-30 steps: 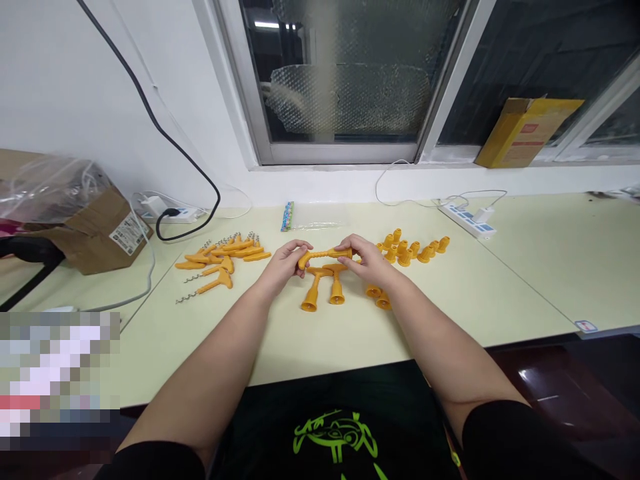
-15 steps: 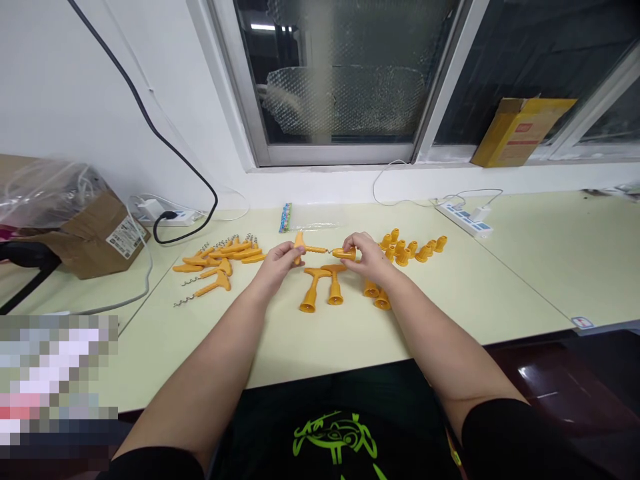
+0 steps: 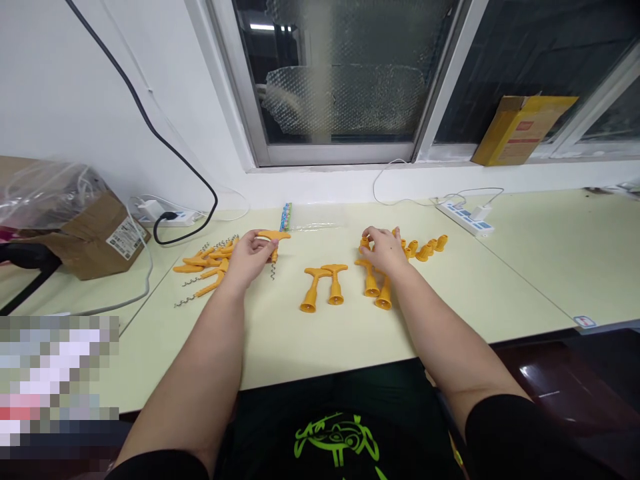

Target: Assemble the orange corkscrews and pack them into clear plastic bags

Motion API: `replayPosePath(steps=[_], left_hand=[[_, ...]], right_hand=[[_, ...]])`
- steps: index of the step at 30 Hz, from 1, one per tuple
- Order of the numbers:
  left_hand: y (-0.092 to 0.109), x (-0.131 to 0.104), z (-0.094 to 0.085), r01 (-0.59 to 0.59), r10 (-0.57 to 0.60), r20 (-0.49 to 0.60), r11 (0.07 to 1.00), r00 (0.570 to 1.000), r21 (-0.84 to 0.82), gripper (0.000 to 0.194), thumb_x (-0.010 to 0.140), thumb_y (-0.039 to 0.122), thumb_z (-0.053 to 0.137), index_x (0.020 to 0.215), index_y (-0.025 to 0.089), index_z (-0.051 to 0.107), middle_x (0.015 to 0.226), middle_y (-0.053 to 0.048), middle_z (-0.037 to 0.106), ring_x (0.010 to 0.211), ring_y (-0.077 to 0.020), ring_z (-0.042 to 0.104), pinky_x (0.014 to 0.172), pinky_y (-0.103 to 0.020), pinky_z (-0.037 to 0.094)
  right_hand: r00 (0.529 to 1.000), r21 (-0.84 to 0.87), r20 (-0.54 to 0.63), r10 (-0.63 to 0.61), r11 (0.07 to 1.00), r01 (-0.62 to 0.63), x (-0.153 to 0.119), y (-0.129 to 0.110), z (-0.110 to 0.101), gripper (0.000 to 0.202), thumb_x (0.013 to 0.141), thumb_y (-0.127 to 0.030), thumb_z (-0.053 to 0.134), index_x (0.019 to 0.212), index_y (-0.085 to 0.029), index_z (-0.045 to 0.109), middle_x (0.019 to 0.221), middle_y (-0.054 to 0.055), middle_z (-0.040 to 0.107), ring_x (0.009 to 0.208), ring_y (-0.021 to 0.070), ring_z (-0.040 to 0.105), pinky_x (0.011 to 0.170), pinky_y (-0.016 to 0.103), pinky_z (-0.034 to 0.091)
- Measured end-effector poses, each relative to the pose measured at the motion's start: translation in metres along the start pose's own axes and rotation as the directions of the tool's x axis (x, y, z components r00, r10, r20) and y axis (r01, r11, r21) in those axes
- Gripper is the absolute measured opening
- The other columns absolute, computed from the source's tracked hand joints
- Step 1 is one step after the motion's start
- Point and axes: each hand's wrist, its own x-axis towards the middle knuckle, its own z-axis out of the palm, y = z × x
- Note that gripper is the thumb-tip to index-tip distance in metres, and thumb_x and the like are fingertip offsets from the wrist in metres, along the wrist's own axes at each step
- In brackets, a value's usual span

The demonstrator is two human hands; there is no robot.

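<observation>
Capped corkscrews [image 3: 336, 288]: four lay nearest on the table — two mid-table, two beside the right wrist, shanks in cups.
Left hand [image 3: 249, 260]: grasped a bare corkscrew [image 3: 275, 236] by its handle, spiral pointing down.
Right hand [image 3: 386, 251]: fingertips at a yellow cup [image 3: 364, 244] — gripped or merely touched, could not tell.
Corkscrew heap [image 3: 188, 269]: lay left of the left hand, partly hidden.
Loose cups [image 3: 423, 253]: stood right of the right hand.
Clear bag [image 3: 316, 217]: lay farthest, near the wall.
</observation>
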Motion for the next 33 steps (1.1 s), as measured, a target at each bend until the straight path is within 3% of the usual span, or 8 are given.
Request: replayPosePath(steps=[4, 8, 12, 20, 24, 26, 29, 33], left_hand=[[-0.002, -0.001, -0.024, -0.045, -0.037, 0.170, 0.890, 0.985, 0.453, 0.072, 0.076, 0.044, 0.076, 0.140, 0.024, 0.051, 0.080, 0.000, 0.069, 0.070, -0.0197, 0.066, 0.065, -0.029, 0.050], [-0.004, -0.001, -0.041, 0.032, -0.232, 0.263, 0.802, 0.937, 0.596, 0.069, 0.071, 0.035, 0.074, 0.136, 0.027, 0.054, 0.090, 0.000, 0.073, 0.078, -0.0217, 0.069, 0.066, -0.030, 0.050], [-0.011, 0.003, -0.046, 0.034, -0.259, 0.243, 0.745, 0.935, 0.666, 0.067, 0.069, 0.031, 0.069, 0.135, 0.027, 0.055, 0.100, -0.001, 0.075, 0.086, -0.0229, 0.071, 0.071, -0.031, 0.050], [-0.028, 0.012, -0.046, -0.007, -0.118, 0.146, 0.753, 0.982, 0.658, 0.047, 0.062, 0.023, 0.069, 0.109, 0.025, 0.069, 0.087, -0.004, 0.075, 0.081, -0.0272, 0.068, 0.070, -0.033, 0.047], [-0.025, 0.010, -0.031, -0.174, 0.068, 0.183, 0.728, 0.981, 0.663, 0.045, 0.064, 0.018, 0.065, 0.108, 0.024, 0.072, 0.087, -0.005, 0.070, 0.077, -0.0254, 0.063, 0.070, -0.034, 0.047], [-0.018, 0.003, -0.016, -0.331, 0.149, 0.328, 0.713, 0.933, 0.618, 0.047, 0.069, 0.018, 0.062, 0.114, 0.026, 0.074, 0.094, -0.006, 0.068, 0.086, -0.0264, 0.063, 0.081, -0.037, 0.049], [-0.006, -0.015, 0.012, -0.511, 0.171, 0.589, 0.715, 0.790, 0.478, 0.047, 0.079, 0.017, 0.056, 0.120, 0.031, 0.075, 0.113, -0.007, 0.064, 0.111, -0.0283, 0.060, 0.101, -0.042, 0.046], [0.002, -0.036, 0.037, -0.520, 0.038, 0.746, 0.740, 0.665, 0.426, 0.045, 0.084, 0.016, 0.051, 0.115, 0.036, 0.078, 0.115, -0.007, 0.060, 0.120, -0.0288, 0.054, 0.104, -0.043, 0.045]], right_hand=[[0.994, -0.116, 0.054, 0.093, 0.990, -0.086, 0.005, 0.007, 0.003, 0.014, 0.086, -0.026, 0.064, 0.098, -0.022, 0.068, 0.110, 0.009, 0.071, 0.126, 0.0302, 0.054, 0.123, 0.069, 0.006], [0.989, -0.165, 0.023, 0.144, 0.977, -0.139, 0.010, 0.013, 0.007, 0.017, 0.085, -0.030, 0.067, 0.098, -0.021, 0.073, 0.119, 0.009, 0.070, 0.130, 0.0330, 0.049, 0.124, 0.066, 0.006], [0.977, -0.193, -0.010, 0.215, 0.958, -0.213, 0.012, 0.018, 0.010, 0.023, 0.086, -0.033, 0.066, 0.104, -0.021, 0.075, 0.121, 0.010, 0.069, 0.128, 0.0347, 0.049, 0.124, 0.065, 0.010], [0.974, -0.138, -0.108, 0.201, 0.967, -0.214, 0.010, 0.026, 0.011, 0.030, 0.082, -0.026, 0.067, 0.112, -0.020, 0.072, 0.121, 0.015, 0.065, 0.125, 0.0385, 0.051, 0.119, 0.072, 0.014], [0.987, 0.065, -0.161, 0.021, 0.998, -0.010, 0.002, 0.008, -0.001, 0.023, 0.085, -0.027, 0.066, 0.106, -0.020, 0.072, 0.113, 0.014, 0.067, 0.115, 0.0335, 0.057, 0.110, 0.058, 0.039], [0.991, 0.230, -0.061, -0.122, 0.964, 0.133, -0.004, -0.007, -0.007, 0.019, 0.090, -0.029, 0.062, 0.104, -0.021, 0.071, 0.098, 0.009, 0.068, 0.097, 0.0255, 0.062, 0.094, 0.043, 0.050], [0.938, 0.397, 0.175, -0.299, 0.893, 0.210, -0.014, -0.029, -0.009, 0.017, 0.092, -0.031, 0.060, 0.100, -0.022, 0.072, 0.075, 0.000, 0.062, 0.070, 0.0161, 0.058, 0.072, 0.030, 0.047], [0.878, 0.431, 0.317, -0.359, 0.879, 0.204, -0.022, -0.042, -0.004, 0.016, 0.092, -0.032, 0.063, 0.098, -0.023, 0.074, 0.067, -0.004, 0.058, 0.062, 0.0118, 0.050, 0.061, 0.026, 0.039]])
